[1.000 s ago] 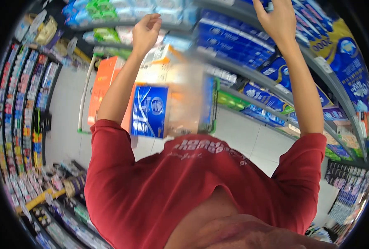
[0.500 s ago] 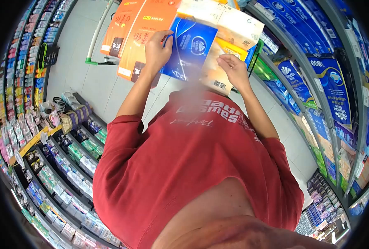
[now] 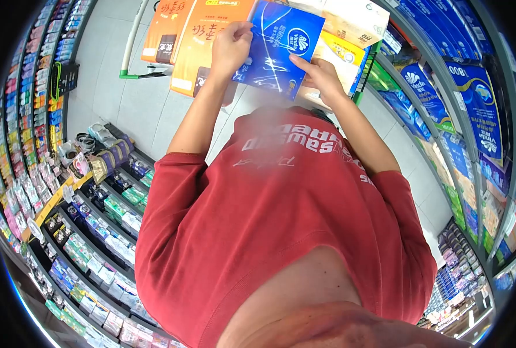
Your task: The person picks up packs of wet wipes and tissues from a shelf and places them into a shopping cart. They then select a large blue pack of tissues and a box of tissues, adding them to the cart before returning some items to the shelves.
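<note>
The left hand and right hand clasp the blue soft-plastic tissue pack by its edges; it is probably light, squashy and slippery.

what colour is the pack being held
Blue pack with white markings; best in the head view.

We wear a red short-sleeved T-shirt with white printed lettering across the chest, at 12 o'clock on the shirt. Its sleeves end above the elbows, at 9 and 3 o'clock. Our left hand and right hand are bare.
</note>
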Tool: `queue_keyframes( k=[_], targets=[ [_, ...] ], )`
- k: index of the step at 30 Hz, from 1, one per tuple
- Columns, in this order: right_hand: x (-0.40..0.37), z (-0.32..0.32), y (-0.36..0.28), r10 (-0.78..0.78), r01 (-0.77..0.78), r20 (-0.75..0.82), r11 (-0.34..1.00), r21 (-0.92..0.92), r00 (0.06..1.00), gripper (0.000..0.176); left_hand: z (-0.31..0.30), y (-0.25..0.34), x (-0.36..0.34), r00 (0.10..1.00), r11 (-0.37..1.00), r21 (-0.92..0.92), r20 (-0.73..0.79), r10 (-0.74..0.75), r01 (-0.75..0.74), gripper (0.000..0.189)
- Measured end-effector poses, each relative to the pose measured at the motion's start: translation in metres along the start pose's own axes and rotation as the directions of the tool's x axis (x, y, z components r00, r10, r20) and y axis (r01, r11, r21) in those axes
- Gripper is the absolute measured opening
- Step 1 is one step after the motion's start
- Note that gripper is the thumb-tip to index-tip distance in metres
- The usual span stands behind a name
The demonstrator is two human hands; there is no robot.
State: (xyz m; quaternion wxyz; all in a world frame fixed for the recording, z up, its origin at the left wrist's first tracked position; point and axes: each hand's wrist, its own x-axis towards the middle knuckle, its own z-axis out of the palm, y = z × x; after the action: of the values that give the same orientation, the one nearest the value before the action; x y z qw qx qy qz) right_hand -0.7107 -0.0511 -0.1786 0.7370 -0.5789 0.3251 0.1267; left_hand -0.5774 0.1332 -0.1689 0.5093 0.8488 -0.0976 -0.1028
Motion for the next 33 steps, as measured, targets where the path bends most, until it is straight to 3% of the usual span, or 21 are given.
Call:
queue_keyframes(
  k=[4,8,10,12,14,15,16,18,19,20,21,24,25,28,32,33],
  targets=[
    [-0.012,0.006,-0.002,-0.026,0.027,-0.029,1.0,0.007,0.999,0.055,-0.004,-0.002,0.0,0.996,0.998,-0.031,0.081,-0.046,0.049,0.029],
    [-0.01,-0.001,0.009,-0.051,0.042,-0.081,0.993,-0.109,0.995,0.066,-0.009,0.009,-0.014,0.991,0.997,0.07,0.134,0.017,-0.027,0.029],
    [-0.019,-0.001,0.008,-0.174,0.15,-0.109,0.968,-0.2,0.979,0.066,-0.009,0.005,-0.018,0.985,0.998,0.065,0.174,-0.007,-0.005,0.029],
    [-0.027,-0.001,0.0,-0.199,0.163,-0.163,0.964,-0.211,0.966,0.065,-0.009,0.001,-0.02,0.981,0.997,0.056,0.188,0.038,-0.05,0.035],
    [-0.032,-0.003,-0.009,-0.256,0.204,-0.173,0.94,-0.272,0.951,0.078,-0.011,0.008,-0.022,0.973,0.991,0.096,0.22,0.072,-0.094,0.042],
    [-0.032,-0.004,-0.009,-0.327,0.269,-0.176,0.919,-0.288,0.929,0.079,-0.013,0.01,-0.019,0.962,0.953,0.197,0.192,0.193,-0.231,0.058],
    [-0.036,-0.006,-0.015,-0.348,0.289,-0.156,0.906,-0.31,0.924,0.08,-0.016,0.016,-0.016,0.954,0.948,0.184,0.202,0.223,-0.26,0.058],
    [-0.044,-0.008,-0.029,-0.534,0.493,-0.078,0.819,-0.292,0.842,0.081,-0.022,0.042,-0.004,0.811,0.791,0.185,0.186,0.554,-0.583,0.077],
    [-0.043,-0.016,-0.031,-0.524,0.458,-0.044,0.78,-0.426,0.85,0.079,-0.026,0.056,0.002,0.823,0.83,0.11,0.252,0.508,-0.546,0.088],
    [-0.051,-0.018,-0.044,-0.494,0.463,0.006,0.809,-0.363,0.869,0.077,-0.03,0.07,0.009,0.822,0.861,0.039,0.322,0.469,-0.506,0.098],
    [-0.048,-0.025,-0.049,-0.538,0.517,0.07,0.756,-0.402,0.84,0.077,-0.031,0.073,0.02,0.81,0.905,-0.128,0.408,0.42,-0.405,0.106],
    [-0.07,-0.04,-0.092,-0.606,0.603,0.184,0.615,-0.508,0.774,0.077,-0.04,0.113,0.034,0.648,0.902,-0.31,0.627,0.431,-0.3,0.113],
    [-0.083,-0.043,-0.109,-0.593,0.621,0.26,0.557,-0.552,0.762,0.078,-0.039,0.125,0.037,0.629,0.888,-0.325,0.626,0.46,-0.325,0.113],
    [-0.095,-0.064,-0.136,-0.613,0.612,0.284,0.427,-0.666,0.737,0.083,-0.036,0.158,0.043,0.634,0.871,-0.349,0.598,0.491,-0.345,0.114],
    [-0.121,-0.098,-0.165,-0.779,0.638,0.177,0.336,-0.692,0.602,0.099,-0.024,0.205,0.048,0.593,0.708,-0.449,0.392,0.704,-0.544,0.105],
    [-0.115,-0.113,-0.166,-0.8,0.627,0.146,0.326,-0.708,0.581,0.105,-0.022,0.214,0.057,0.574,0.679,-0.395,0.364,0.734,-0.619,0.105]
  ],
)
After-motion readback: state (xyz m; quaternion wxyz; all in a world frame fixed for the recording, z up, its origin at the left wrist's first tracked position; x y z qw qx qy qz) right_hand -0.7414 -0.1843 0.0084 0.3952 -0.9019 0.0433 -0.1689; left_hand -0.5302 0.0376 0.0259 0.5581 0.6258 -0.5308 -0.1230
